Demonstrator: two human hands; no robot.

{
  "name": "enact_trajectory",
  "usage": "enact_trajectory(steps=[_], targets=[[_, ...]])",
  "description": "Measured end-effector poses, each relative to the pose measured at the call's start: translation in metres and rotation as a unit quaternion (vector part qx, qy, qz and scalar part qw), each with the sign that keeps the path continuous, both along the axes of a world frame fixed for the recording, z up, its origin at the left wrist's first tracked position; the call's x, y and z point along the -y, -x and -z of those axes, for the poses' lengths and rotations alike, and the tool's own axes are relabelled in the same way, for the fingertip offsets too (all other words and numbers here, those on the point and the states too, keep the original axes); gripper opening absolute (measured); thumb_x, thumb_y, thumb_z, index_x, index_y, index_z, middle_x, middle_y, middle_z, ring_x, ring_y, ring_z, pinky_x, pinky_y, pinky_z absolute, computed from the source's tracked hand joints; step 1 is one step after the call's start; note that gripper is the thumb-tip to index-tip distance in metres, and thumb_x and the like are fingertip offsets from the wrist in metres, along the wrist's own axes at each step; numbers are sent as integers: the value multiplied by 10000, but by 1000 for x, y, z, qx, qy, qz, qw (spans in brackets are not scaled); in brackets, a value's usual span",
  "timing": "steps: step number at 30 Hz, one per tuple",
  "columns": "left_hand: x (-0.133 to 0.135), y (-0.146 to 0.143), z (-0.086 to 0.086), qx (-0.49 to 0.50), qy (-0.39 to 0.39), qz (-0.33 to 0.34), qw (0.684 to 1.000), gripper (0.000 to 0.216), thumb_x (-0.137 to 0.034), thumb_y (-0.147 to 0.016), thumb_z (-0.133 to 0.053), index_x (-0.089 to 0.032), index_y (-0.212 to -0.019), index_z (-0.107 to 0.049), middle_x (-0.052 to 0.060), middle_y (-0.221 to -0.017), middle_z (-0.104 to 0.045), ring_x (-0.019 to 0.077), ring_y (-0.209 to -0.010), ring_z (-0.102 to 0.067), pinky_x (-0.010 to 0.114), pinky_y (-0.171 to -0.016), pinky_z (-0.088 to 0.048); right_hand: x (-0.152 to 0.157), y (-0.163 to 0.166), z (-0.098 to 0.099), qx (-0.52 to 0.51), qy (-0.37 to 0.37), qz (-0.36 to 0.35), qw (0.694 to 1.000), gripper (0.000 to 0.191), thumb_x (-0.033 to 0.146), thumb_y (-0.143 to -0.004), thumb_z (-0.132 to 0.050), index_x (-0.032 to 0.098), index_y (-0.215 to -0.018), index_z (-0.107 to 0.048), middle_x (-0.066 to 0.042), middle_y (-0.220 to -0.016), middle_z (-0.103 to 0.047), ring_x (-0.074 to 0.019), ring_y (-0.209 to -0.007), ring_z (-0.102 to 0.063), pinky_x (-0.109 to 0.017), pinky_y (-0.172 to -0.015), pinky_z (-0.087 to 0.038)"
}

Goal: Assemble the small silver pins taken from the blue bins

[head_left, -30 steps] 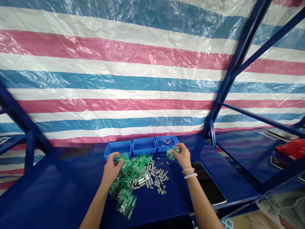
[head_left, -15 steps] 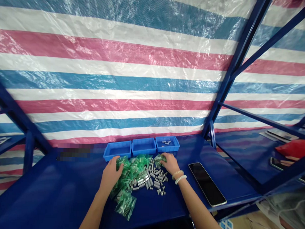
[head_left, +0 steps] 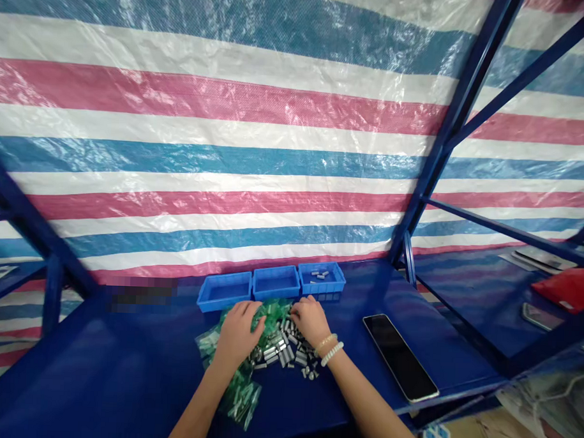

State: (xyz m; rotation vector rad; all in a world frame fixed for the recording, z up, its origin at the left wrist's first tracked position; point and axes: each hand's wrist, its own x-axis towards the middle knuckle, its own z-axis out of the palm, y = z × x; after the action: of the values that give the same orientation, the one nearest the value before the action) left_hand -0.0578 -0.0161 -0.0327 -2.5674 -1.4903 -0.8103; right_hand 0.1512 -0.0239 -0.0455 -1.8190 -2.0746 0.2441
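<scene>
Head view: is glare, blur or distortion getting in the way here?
In the head view, the plastic tarpaulin carries a bright sheen, the blue metal frame bends toward the edges from the wide lens, a patch by the trays is pixelated, and the left hand and right hand stay fairly sharp.

A small, makeshift workshop or parts-handling bay. A striped pink, white and blue plastic tarpaulin [head_left: 228,114] hangs as a wall behind a blue steel shelving frame [head_left: 452,122]. The work surface is a blue painted counter [head_left: 124,347], bare of any home comforts, carrying three small blue plastic parts trays [head_left: 273,283] in a row, a loose heap of short grey metal fittings [head_left: 283,353], and green plastic bags [head_left: 240,396] of similar pieces. A dark-screened tablet [head_left: 400,357] lies to the right.
</scene>
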Motion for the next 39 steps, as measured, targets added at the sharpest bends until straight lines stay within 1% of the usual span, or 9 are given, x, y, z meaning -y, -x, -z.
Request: enact_trajectory(steps=[5, 9, 15, 20, 25, 27, 30, 37, 39], targets=[[-12, -34, -3, -46, 51, 54, 996, 318, -288, -770, -673, -186, -1071, -659, 101, -1088, -707, 289, -1056, -637, 374, -915, -495, -6, 10, -4, 27, 32, -2, 999, 147, 291, -951, -634, 153, -978, -675, -58, -1100, -678, -229, -1058, -628, -454, -938, -496], [-20, -39, -8, -62, 86, 54, 993, 166, -232, -791, -636, -202, -947, -685, 79, -961, -727, 266, -933, -676, 327, -783, -508, -6, 13, -3, -3, 43, -2, 999, 160, 292, -952, -636, 154, -1026, -668, -63, -1124, -672, -228, -1047, -638, -455, -933, -509], [-23, -32, -16, -35, 113, 46, 992, 179, -213, -895, -518, -225, -854, -692, 42, -824, -730, 217, -775, -695, 281, -687, -483, -2, -1, 0, -156, 10, 5, 988, 90, 167, -835, -717, 150, -779, -649, -75, -1011, -676, -240, -1015, -632, -409, -911, -496], [-14, -33, -21, 36, 113, 53, 991, 135, -230, -854, -597, -212, -938, -700, 82, -958, -745, 281, -950, -689, 368, -822, -525, 23, -16, -4, -357, -28, -6, 934, 57, 217, -899, -552, 183, -870, -587, -21, -744, -670, -189, -707, -678, -297, -689, -533], [37, -42, -30, 159, 128, 73, 976, 260, -290, -920, -533, -206, -1138, -646, 80, -1082, -743, 213, -998, -702, 311, -850, -569, 66, -8, -17, -495, -46, -27, 867, 191, 378, -899, -580, 193, -942, -559, -13, -744, -651, -172, -653, -653, -275, -615, -536], [63, -46, -33, 275, 180, 79, 941, 256, -327, -928, -529, -205, -1105, -668, 73, -1035, -760, 194, -920, -732, 275, -799, -593, 81, 0, -24, -542, -56, -29, 838, 200, 369, -865, -649, 204, -920, -549, -14, -781, -642, -171, -694, -645, -269, -636, -532], [93, -48, -35, 456, 273, 55, 845, 238, -377, -853, -641, -213, -995, -739, 71, -1006, -776, 225, -896, -745, 298, -808, -606, 95, 10, -35, -573, -80, -21, 815, 183, 274, -811, -729, 210, -838, -559, 18, -731, -591, -143, -646, -580, -240, -602, -492], [112, -47, -31, 650, 433, 20, 624, 283, -370, -657, -846, -217, -891, -803, 76, -948, -796, 278, -923, -737, 343, -843, -601, 109, 21, -51, -439, -178, -119, 873, 83, 142, -864, -681, 220, -876, -704, -16, -823, -623, -159, -749, -614, -248, -680, -489], [115, -46, -28, 680, 417, 5, 604, 292, -385, -651, -849, -228, -892, -801, 67, -964, -793, 275, -963, -727, 335, -875, -590, 109, 21, -50, -439, -185, -119, 871, 78, 145, -874, -676, 221, -878, -694, -19, -831, -649, -163, -764, -631, -251, -699, -496]])
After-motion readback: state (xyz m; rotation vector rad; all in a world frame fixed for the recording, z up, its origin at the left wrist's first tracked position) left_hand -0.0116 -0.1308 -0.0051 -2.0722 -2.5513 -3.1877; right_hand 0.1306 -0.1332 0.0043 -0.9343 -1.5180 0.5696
